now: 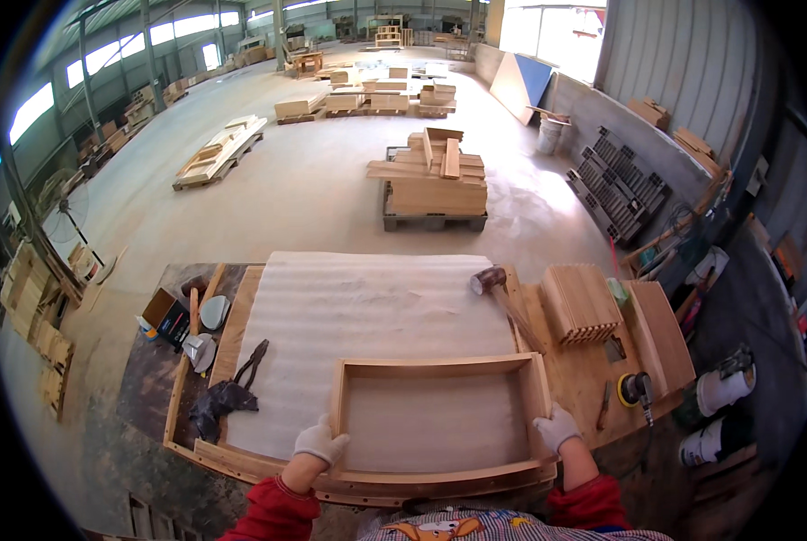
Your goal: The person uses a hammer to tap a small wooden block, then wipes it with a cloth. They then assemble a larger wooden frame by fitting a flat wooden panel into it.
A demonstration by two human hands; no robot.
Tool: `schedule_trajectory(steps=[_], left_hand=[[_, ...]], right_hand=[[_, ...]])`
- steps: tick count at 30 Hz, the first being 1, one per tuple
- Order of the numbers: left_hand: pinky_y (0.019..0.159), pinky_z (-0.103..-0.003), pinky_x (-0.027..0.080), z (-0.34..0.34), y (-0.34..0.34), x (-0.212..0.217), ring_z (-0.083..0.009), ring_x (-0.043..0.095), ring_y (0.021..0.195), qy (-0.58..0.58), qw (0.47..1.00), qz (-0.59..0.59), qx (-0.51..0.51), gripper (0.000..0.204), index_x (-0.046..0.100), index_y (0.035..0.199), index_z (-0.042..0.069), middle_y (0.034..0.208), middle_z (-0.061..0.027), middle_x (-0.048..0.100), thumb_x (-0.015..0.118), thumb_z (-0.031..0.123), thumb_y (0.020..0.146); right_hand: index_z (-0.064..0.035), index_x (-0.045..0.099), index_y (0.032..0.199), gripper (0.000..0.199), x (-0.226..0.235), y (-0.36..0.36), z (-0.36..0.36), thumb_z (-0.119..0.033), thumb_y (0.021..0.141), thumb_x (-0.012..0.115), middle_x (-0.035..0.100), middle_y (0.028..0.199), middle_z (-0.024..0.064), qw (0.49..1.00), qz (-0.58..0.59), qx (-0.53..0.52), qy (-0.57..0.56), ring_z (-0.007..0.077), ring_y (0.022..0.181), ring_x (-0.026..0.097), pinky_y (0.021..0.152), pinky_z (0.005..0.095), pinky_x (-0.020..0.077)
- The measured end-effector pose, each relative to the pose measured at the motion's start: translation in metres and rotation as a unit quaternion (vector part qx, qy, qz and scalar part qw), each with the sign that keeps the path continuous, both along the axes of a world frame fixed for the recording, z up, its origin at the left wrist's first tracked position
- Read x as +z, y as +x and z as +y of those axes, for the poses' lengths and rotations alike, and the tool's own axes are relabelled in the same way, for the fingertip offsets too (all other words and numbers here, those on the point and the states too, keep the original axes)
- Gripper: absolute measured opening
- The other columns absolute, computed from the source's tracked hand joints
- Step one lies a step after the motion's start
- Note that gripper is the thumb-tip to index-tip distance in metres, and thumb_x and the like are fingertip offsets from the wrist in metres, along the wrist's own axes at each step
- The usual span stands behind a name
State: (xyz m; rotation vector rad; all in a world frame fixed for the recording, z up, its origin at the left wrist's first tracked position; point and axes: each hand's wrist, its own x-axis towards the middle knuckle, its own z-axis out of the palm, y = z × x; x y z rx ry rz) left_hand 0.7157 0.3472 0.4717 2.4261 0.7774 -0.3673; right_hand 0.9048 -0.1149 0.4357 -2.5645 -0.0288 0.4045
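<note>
A rectangular wooden drawer frame (pixel 439 368) lies on a white foam sheet (pixel 349 307) at the near edge of the workbench. I cannot tell whether it has a bottom panel. My left hand (pixel 322 442), in a white glove, is closed on its left side near the front corner. On the opposite side, my right hand (pixel 558 427), also gloved, grips the right board, with the fingers partly hidden. Beyond the frame's far right corner lies a wooden mallet (pixel 489 280), its handle slanting toward me. Dark pincers (pixel 254 359) and a crumpled black plastic bag (pixel 221 404) lie left of the frame.
Stacked wooden boards (pixel 581 302), a wide wooden panel (pixel 660 335) and an orbital sander (pixel 636 389) are on the bench's right. A cardboard box (pixel 166 316) sits at its left. Buckets (pixel 726 388) stand right of the bench; a pallet of boards (pixel 435 194) is beyond it.
</note>
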Motion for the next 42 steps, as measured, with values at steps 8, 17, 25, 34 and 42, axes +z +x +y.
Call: schedule_trajectory(steps=[8, 17, 25, 34, 42], left_hand=[[0.081, -0.041, 0.054, -0.003, -0.022, -0.085, -0.0322, 0.067, 0.101, -0.138, 0.954, -0.248, 0.100, 0.071, 0.041, 0.141, -0.001, 0.119, -0.0234, 0.064, 0.073, 0.017, 0.081], [0.091, -0.039, 0.050, -0.019, -0.019, -0.060, -0.0285, 0.062, 0.103, 0.021, 0.946, -0.319, 0.059, 0.070, 0.039, 0.142, -0.001, 0.115, -0.0159, 0.063, 0.073, 0.013, 0.082], [0.090, -0.045, 0.050, -0.139, 0.015, 0.027, -0.0392, 0.063, 0.104, -0.029, 0.923, -0.192, -0.331, 0.075, 0.046, 0.140, 0.004, 0.114, -0.0196, 0.066, 0.076, 0.036, 0.079], [0.080, -0.045, 0.054, -0.283, 0.072, 0.001, -0.0357, 0.067, 0.092, 0.052, 0.907, -0.066, -0.413, 0.052, 0.060, 0.126, 0.012, 0.097, -0.0151, 0.069, 0.072, 0.030, 0.078], [0.080, -0.043, 0.054, -0.318, 0.077, 0.009, -0.0325, 0.067, 0.091, 0.094, 0.932, -0.010, -0.349, 0.029, 0.073, 0.104, 0.019, 0.095, -0.0101, 0.070, 0.069, 0.023, 0.075]], right_hand=[[0.0013, 0.051, 0.126, 0.059, 0.007, -0.011, 0.011, -0.039, 0.085, 0.062, 0.064, 0.110, 0.0335, 0.998, -0.016, -0.032, -0.059, 0.0499, 0.104, 0.061, 0.089, 0.0534, 0.0486], [-0.0020, 0.044, 0.140, 0.066, 0.014, -0.020, 0.010, -0.044, 0.092, 0.057, 0.066, 0.108, 0.0313, 0.999, -0.039, -0.025, -0.013, 0.0433, 0.101, 0.065, 0.089, 0.0489, 0.0500], [0.0006, 0.045, 0.140, 0.054, -0.039, -0.020, -0.050, -0.036, 0.102, 0.054, 0.062, 0.110, 0.0089, 0.921, 0.007, -0.108, 0.375, 0.0133, 0.096, 0.058, 0.085, 0.0276, 0.0487], [0.0023, 0.056, 0.127, 0.043, -0.081, -0.036, -0.172, -0.032, 0.100, 0.058, 0.065, 0.099, 0.0083, 0.916, 0.131, -0.104, 0.364, 0.0143, 0.089, 0.061, 0.081, 0.0279, 0.0497], [0.0020, 0.058, 0.121, 0.035, -0.102, -0.045, -0.236, -0.025, 0.098, 0.060, 0.063, 0.092, 0.0049, 0.893, 0.201, -0.112, 0.387, 0.0109, 0.082, 0.057, 0.074, 0.0257, 0.0474]])
